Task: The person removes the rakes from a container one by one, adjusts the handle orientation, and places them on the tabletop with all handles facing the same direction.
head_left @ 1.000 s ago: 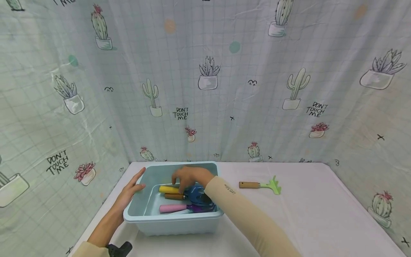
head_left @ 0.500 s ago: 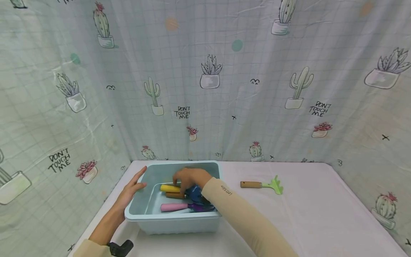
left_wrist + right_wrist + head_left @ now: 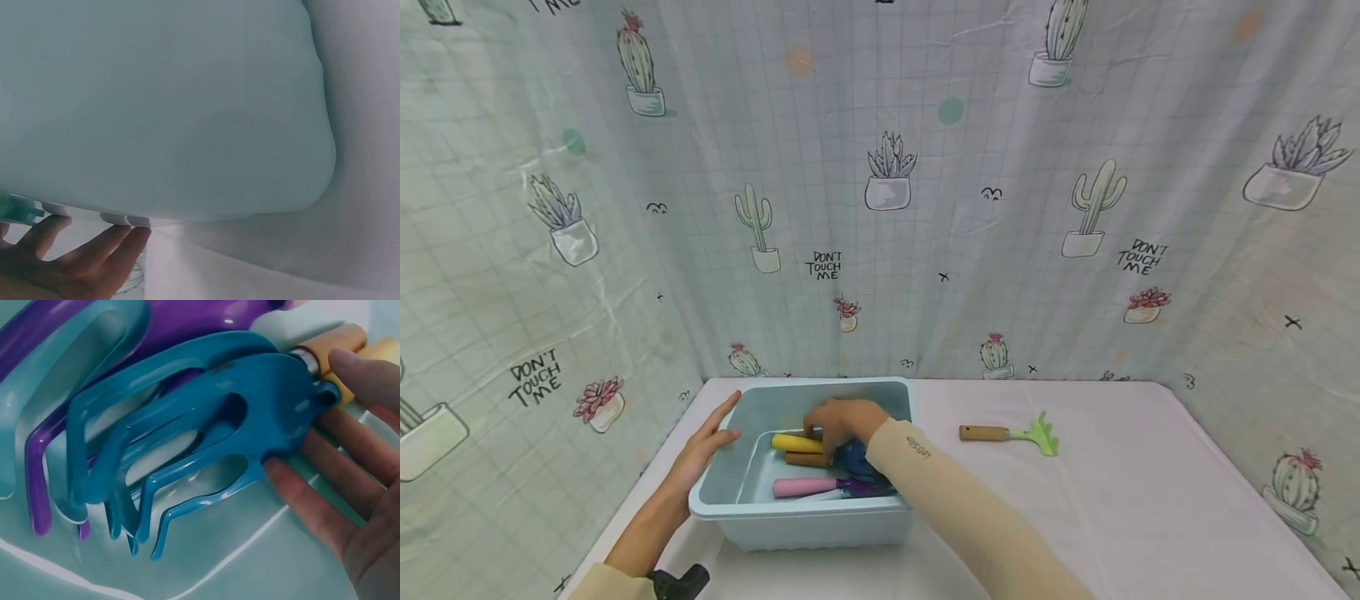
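Observation:
A pale blue plastic bin (image 3: 812, 529) holds several small garden hand rakes. My left hand (image 3: 700, 446) rests its fingers against the bin's left rim; in the left wrist view the same hand (image 3: 81, 262) touches the rim with extended fingertips. Inside the bin, my right hand (image 3: 846, 421) is over a blue hand rake (image 3: 275, 406) with a yellow handle (image 3: 793, 443). Close up, the straight fingers of the right hand (image 3: 369, 487) touch the rake near its neck, and the thumb lies over the handles. Part of the rake is hidden from the head view by the hand.
Beside the yellow handle lies a brown handle (image 3: 805, 459), and nearer the front a pink handle (image 3: 805, 487) joined to a purple head (image 3: 868, 487). A green hand rake (image 3: 1039, 433) with a wooden handle lies on the white table (image 3: 1120, 492) right of the bin.
The right hand has shifted slightly over the handles, and its sleeve has moved a little left. The left hand and the bin stay put.

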A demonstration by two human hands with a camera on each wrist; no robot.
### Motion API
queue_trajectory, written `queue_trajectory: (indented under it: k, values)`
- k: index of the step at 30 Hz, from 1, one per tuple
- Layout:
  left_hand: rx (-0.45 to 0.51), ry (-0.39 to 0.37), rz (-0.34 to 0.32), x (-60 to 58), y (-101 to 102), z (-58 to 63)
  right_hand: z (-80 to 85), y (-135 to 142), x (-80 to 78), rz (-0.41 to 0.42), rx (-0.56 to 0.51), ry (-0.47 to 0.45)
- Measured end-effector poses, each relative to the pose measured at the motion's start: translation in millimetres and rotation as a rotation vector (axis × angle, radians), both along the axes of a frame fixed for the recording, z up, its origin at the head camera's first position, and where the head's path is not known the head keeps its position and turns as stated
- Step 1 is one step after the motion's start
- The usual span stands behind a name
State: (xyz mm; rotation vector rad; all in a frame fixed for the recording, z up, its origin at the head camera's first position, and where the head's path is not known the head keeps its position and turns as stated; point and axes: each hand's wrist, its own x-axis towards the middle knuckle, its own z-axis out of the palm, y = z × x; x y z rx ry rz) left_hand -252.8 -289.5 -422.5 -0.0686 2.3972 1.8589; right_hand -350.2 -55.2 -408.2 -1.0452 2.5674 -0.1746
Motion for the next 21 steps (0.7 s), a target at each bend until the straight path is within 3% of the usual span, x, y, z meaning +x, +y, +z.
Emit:
queue_trajectory:
  k: [21]
  values:
    - [0.051, -0.001, -0.008, 1.3, -0.4, 1.9, -4.9, -8.4, 6.6, -0.005, 0.037, 0.176]
